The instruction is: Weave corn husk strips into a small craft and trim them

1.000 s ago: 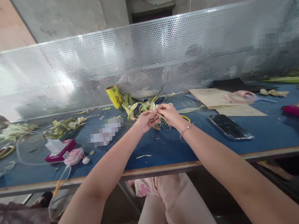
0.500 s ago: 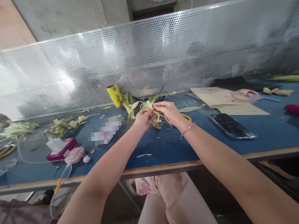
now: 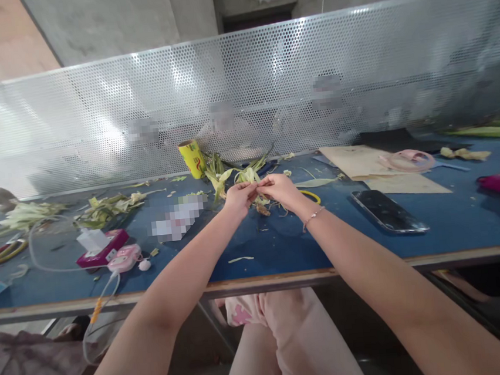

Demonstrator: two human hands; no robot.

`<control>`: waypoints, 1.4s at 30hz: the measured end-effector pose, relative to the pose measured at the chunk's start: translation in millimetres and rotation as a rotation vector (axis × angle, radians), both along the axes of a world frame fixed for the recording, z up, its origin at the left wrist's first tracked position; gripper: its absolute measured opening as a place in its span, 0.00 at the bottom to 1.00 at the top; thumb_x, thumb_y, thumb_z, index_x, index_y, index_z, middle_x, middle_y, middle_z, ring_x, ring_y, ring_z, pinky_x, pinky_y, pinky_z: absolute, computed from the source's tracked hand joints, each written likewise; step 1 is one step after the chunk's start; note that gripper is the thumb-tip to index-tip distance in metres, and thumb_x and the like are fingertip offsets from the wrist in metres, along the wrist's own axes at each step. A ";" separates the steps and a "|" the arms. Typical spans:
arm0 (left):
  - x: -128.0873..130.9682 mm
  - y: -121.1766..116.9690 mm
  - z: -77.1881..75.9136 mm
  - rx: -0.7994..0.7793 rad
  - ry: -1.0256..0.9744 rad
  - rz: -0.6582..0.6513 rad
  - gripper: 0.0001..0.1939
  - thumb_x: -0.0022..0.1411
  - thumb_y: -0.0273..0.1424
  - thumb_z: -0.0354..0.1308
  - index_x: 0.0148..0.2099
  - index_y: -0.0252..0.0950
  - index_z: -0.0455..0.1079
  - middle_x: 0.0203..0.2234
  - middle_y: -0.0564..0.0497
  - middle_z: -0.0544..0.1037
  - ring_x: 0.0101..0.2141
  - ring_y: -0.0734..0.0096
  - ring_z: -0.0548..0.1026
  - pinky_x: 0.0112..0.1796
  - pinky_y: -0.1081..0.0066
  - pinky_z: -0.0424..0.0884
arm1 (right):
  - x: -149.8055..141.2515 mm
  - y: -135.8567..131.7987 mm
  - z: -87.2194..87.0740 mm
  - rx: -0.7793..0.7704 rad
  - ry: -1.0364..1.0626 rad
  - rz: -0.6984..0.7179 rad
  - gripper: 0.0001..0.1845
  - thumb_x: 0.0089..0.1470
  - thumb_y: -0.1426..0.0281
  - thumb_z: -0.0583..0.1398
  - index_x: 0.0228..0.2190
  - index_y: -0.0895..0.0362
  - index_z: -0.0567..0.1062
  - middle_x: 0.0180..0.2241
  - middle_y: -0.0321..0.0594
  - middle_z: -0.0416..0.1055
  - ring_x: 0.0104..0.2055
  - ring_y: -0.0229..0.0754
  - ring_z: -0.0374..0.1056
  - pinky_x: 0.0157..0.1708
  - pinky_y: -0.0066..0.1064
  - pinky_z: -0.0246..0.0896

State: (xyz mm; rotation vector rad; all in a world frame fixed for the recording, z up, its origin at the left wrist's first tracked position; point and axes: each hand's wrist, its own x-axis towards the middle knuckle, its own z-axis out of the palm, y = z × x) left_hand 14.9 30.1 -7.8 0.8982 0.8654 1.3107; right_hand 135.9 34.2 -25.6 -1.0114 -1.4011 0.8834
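Observation:
My left hand (image 3: 240, 198) and my right hand (image 3: 281, 189) meet over the middle of the blue table, fingertips pinched close together. Whatever lies between the fingertips is too small and hidden to name. Right behind them spreads a heap of pale green, husk-like leaves (image 3: 255, 169). A brownish clump (image 3: 262, 210) shows just below the fingers. Beside my right hand, a yellow loop (image 3: 311, 196) lies partly hidden behind the wrist. A yellow cardboard tube (image 3: 192, 159) stands tilted at the back, left of the heap.
A dark phone (image 3: 387, 212) and sheets of brown paper (image 3: 402, 183) lie to the right. On the left are a purple tissue box (image 3: 103, 249), a pink case (image 3: 125, 258) with a cable, and more leaves (image 3: 108, 210). A perforated metal screen (image 3: 248, 75) bounds the back.
My fingertips have drawn closer together, and my right hand's fingers have curled in more. The strand that hung by my right hand shows less. Things on the table stay put.

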 end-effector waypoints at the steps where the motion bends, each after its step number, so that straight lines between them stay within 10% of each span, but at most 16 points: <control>1: -0.4 0.0 0.2 -0.001 0.003 -0.013 0.09 0.49 0.18 0.62 0.26 0.31 0.63 0.17 0.54 0.71 0.21 0.82 0.71 0.31 0.77 0.68 | -0.5 -1.1 0.7 -0.009 0.022 0.008 0.10 0.35 0.69 0.66 0.21 0.57 0.70 0.16 0.32 0.66 0.18 0.32 0.57 0.20 0.28 0.53; 9: -5.1 5.3 6.5 0.146 0.159 0.089 0.06 0.50 0.22 0.62 0.24 0.32 0.68 0.13 0.57 0.66 0.16 0.85 0.62 0.21 0.79 0.59 | 5.5 -7.0 9.4 0.009 -0.001 0.009 0.10 0.39 0.65 0.66 0.23 0.58 0.73 0.23 0.37 0.70 0.24 0.36 0.64 0.28 0.32 0.62; 14: -12.1 14.0 8.1 0.317 0.245 0.190 0.04 0.52 0.23 0.59 0.26 0.32 0.70 0.17 0.55 0.71 0.19 0.80 0.68 0.25 0.77 0.65 | 24.1 -1.3 6.5 0.127 -0.619 -0.185 0.08 0.39 0.80 0.61 0.24 0.57 0.77 0.27 0.42 0.75 0.33 0.43 0.70 0.38 0.34 0.62; 22: -19.2 22.0 4.2 0.386 0.360 0.251 0.03 0.50 0.23 0.60 0.25 0.32 0.70 0.16 0.55 0.71 0.21 0.78 0.69 0.30 0.73 0.69 | 28.7 -6.1 6.5 -0.058 -1.240 -0.003 0.08 0.44 0.77 0.62 0.29 0.58 0.80 0.35 0.45 0.78 0.36 0.44 0.72 0.36 0.27 0.62; 42: 0.8 14.7 -11.2 0.427 0.578 -0.021 0.06 0.61 0.25 0.50 0.30 0.34 0.61 0.24 0.54 0.69 0.28 0.77 0.69 0.34 0.73 0.67 | 18.9 -1.1 7.3 0.223 -0.623 -0.159 0.09 0.50 0.67 0.57 0.25 0.59 0.72 0.26 0.39 0.72 0.28 0.38 0.65 0.29 0.28 0.54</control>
